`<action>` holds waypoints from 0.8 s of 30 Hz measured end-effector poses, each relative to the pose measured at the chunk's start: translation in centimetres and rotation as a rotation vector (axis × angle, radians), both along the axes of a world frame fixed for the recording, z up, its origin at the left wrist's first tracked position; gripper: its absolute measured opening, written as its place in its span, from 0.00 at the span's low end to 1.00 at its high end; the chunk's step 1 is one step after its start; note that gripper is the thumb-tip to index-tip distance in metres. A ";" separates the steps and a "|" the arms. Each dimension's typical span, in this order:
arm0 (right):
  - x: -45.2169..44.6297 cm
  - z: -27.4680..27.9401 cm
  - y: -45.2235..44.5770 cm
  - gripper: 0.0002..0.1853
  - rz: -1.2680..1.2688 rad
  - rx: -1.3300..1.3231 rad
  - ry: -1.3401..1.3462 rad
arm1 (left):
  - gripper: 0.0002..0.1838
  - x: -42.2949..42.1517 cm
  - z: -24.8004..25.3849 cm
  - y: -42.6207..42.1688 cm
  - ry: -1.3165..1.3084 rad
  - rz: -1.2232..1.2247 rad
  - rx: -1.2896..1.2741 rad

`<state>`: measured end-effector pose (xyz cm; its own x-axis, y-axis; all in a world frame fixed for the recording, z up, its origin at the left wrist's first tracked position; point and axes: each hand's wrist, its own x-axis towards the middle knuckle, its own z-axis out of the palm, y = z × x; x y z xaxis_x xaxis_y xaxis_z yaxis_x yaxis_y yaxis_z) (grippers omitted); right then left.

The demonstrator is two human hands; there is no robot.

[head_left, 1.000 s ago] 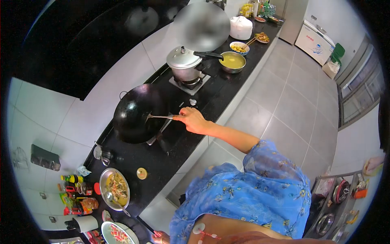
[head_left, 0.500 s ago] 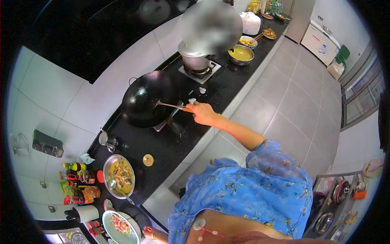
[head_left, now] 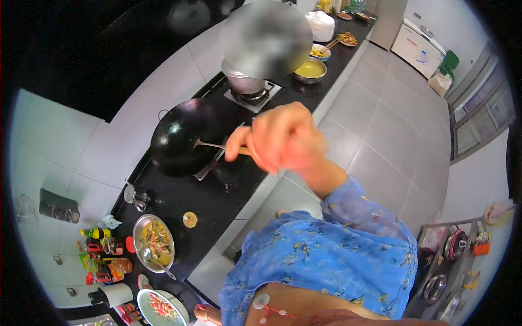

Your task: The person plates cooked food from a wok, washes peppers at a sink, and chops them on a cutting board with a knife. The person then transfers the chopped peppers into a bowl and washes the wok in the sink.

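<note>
My right hand (head_left: pixel 285 138) is raised close to the camera, blurred, with fingers curled in and nothing visible in them. Behind it, a spatula (head_left: pixel 211 144) with a wooden handle leans inside a black wok (head_left: pixel 182 127) on the stove; the handle's end is partly hidden by my hand. Low in view, my left hand (head_left: pixel 205 313) is beside the pale bowl (head_left: pixel 185 308) of red and whitish cut food. Its fingers look loosely extended, holding nothing I can see. Nearer the wok, a metal basin (head_left: pixel 173 242) holds cooked food in yellow liquid and a ladle (head_left: pixel 157 262).
A steaming pot (head_left: pixel 244 84) sits on the far burner. Beyond it are a bowl of yellow liquid (head_left: pixel 311 70) and plated food (head_left: pixel 347 39). A round lid (head_left: pixel 190 219), a metal pitcher (head_left: pixel 133 195) and bottles (head_left: pixel 100 246) stand along the black counter (head_left: pixel 209 201). Shelves are at right.
My right hand has let go of the spatula handle and lifted toward the camera. The spatula stays in the wok. The whole view has shifted slightly; my left hand remains beside the bowl.
</note>
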<state>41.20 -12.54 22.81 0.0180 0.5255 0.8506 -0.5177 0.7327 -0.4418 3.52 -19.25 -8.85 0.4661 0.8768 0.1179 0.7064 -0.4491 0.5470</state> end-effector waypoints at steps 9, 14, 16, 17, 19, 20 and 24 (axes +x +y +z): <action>-5.4 5.6 -3.6 0.09 0.431 0.429 0.164 | 0.12 18.0 5.2 -4.3 -0.299 -0.673 -0.378; -7.1 6.2 -3.9 0.09 0.452 0.496 0.245 | 0.12 22.9 7.2 -7.5 -0.362 -0.866 -0.540; -7.7 6.4 -3.9 0.10 0.456 0.514 0.272 | 0.13 23.1 7.3 -8.5 -0.377 -0.880 -0.606; -8.0 6.4 -3.9 0.10 0.457 0.522 0.282 | 0.13 22.9 7.4 -8.9 -0.385 -0.889 -0.647; -8.5 6.5 -4.0 0.10 0.452 0.536 0.300 | 0.13 22.2 7.2 -9.4 -0.407 -0.884 -0.728; -8.6 6.6 -4.1 0.10 0.447 0.545 0.307 | 0.13 21.8 7.1 -9.5 -0.418 -0.884 -0.769; -9.4 6.9 -4.1 0.11 0.441 0.572 0.330 | 0.14 20.5 7.0 -10.0 -0.456 -0.871 -0.933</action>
